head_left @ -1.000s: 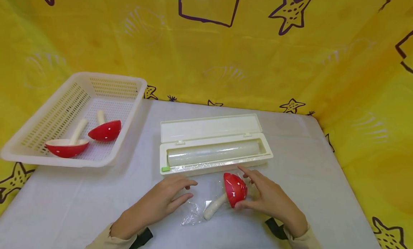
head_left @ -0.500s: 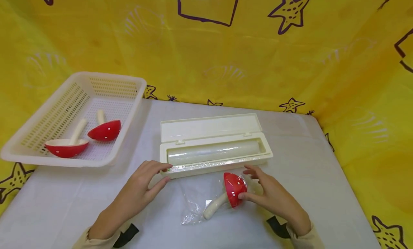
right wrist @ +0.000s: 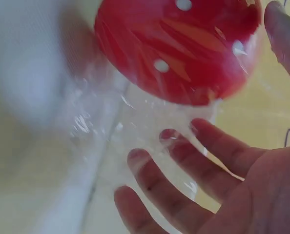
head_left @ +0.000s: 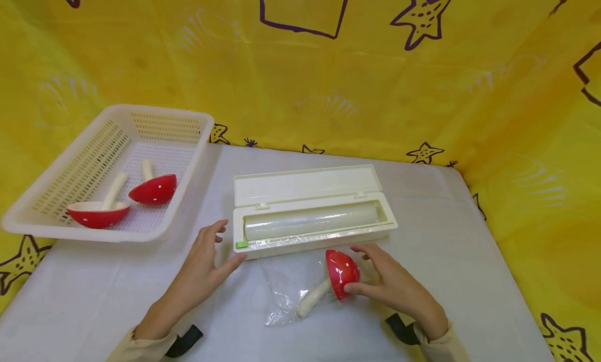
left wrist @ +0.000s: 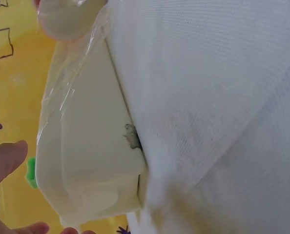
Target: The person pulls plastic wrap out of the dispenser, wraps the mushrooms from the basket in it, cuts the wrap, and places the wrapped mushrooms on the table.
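Observation:
A toadstool-like ladle [head_left: 341,275], with a red, white-dotted bowl and a white handle [head_left: 313,298], lies in clear cling film [head_left: 281,304] before the film dispenser. My right hand [head_left: 396,284] is around the bowl's right side, its thumb close to the red surface. In the right wrist view the fingers [right wrist: 174,187] are spread and loosely bent, apart from the bowl. The white dispenser [head_left: 314,242] has its lid up, a film roll [head_left: 312,221] inside and a green slider [head_left: 241,244] at its left end. Beside that end, my left hand [head_left: 199,270] holds nothing, thumb near the corner.
At the left stands a white plastic basket [head_left: 188,195] with two more red-bowled ladles [head_left: 152,190] in it. White cloth covers the table [head_left: 451,263]. A yellow patterned curtain [head_left: 300,80] hangs behind and at the sides.
My left hand has moved left from near the film to the dispenser's left end, touched about the slider, then drawn slightly off it. The right hand and ladle have hardly moved.

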Demonstrator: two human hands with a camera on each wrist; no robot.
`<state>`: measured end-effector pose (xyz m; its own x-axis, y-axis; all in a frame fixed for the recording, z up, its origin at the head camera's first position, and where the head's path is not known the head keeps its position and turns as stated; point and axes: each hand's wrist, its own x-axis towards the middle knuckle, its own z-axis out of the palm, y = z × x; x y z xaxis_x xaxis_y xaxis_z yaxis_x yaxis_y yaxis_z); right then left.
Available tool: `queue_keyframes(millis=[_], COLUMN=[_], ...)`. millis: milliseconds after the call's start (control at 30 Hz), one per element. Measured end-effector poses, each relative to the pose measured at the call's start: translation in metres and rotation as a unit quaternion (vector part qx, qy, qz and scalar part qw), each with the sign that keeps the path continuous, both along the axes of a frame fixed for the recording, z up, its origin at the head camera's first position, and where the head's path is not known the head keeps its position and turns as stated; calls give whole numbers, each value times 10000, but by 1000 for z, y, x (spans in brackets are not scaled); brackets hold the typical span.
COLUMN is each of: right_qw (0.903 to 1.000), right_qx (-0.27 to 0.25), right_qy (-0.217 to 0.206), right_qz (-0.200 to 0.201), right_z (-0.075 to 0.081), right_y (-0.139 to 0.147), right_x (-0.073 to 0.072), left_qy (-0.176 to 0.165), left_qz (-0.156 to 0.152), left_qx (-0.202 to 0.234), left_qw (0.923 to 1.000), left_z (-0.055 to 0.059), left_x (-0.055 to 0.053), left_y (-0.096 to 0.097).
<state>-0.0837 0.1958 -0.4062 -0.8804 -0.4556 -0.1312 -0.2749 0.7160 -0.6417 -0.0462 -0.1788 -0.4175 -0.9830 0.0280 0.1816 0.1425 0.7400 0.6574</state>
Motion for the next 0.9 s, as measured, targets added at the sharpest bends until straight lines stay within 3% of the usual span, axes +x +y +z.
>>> queue_keyframes(millis=[167, 267, 467, 567, 700, 900], right_qw=[9971, 9927, 9810, 9740, 9697, 9562], right_qx=[291, 230, -257, -411, -391, -47], right_qy=[686, 1175, 1846, 1959, 1776, 1685], right_qz=[-180, -172, 545, 1056, 1631, 2394], right_z=[15, 24, 41, 52, 62, 61], right_y=[0, -6, -42, -65, -95, -134], right_x=[-3, -7, -22, -30, -40, -52], left_qy=[-530, -680, -691, -722, -639, -507], left_qz=[35, 32, -46, -8, 48, 181], left_qx=[221, 427, 729, 818, 842, 647], left_qw=[9983, 9968, 9949, 9940, 9944, 9965], left_z=[-5, -7, -14, -15, -17, -19], left_x=[-3, -5, -9, -11, -14, -15], left_y=[3, 6, 14, 17, 20, 22])
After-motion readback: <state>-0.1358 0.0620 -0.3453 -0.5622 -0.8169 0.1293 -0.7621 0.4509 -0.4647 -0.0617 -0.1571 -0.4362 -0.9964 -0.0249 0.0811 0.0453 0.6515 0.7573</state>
